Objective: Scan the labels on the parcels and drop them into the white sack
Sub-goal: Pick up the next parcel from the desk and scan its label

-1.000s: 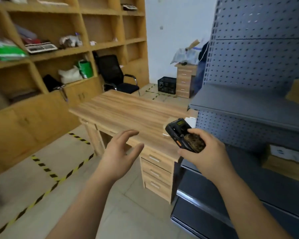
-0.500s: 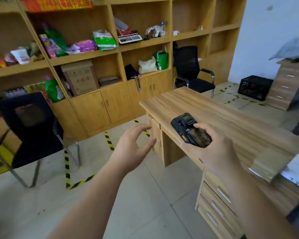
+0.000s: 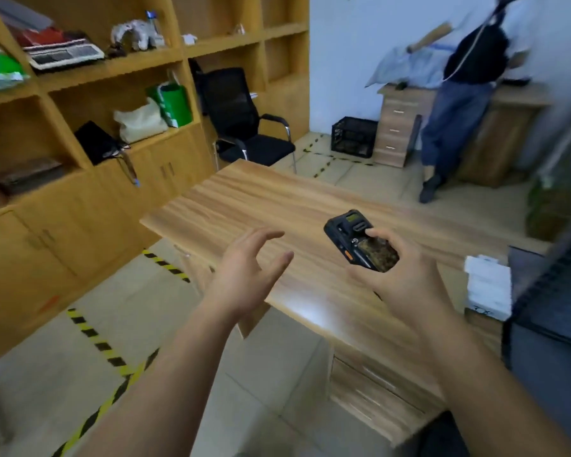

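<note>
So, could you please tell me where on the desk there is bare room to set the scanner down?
The wooden desk top lies bare from its far left corner across to the scanner in the right hand. The only crowded spot is the near right end, where a white box sits.

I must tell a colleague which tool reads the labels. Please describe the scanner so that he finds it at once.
Look over the long wooden desk in the middle of the room. Above its near half, the right hand holds the scanner, while the left hand is empty. It is small, black and handheld, with a little screen at its far end.
</note>
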